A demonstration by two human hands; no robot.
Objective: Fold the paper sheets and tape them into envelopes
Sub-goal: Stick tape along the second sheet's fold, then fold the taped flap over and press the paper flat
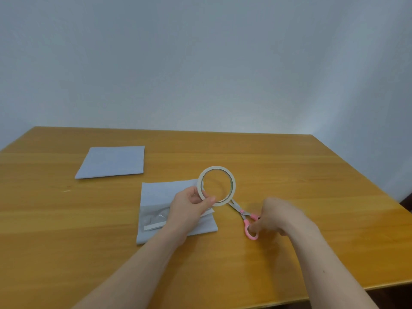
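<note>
My left hand [191, 206] pinches a white tape roll [216, 185] by its lower left rim and holds it upright above the table. A strip of tape [156, 225] runs from under the hand across a folded pale blue paper sheet [165, 192] lying below it. My right hand [278, 216] grips the pink handles of a pair of scissors [245, 217], whose grey blades point up and left toward the roll. A second pale blue sheet [111, 161] lies flat at the far left.
The wooden table [289, 175] carries everything; its right edge slants from the far right corner down to the front. A plain grey wall stands behind the far edge.
</note>
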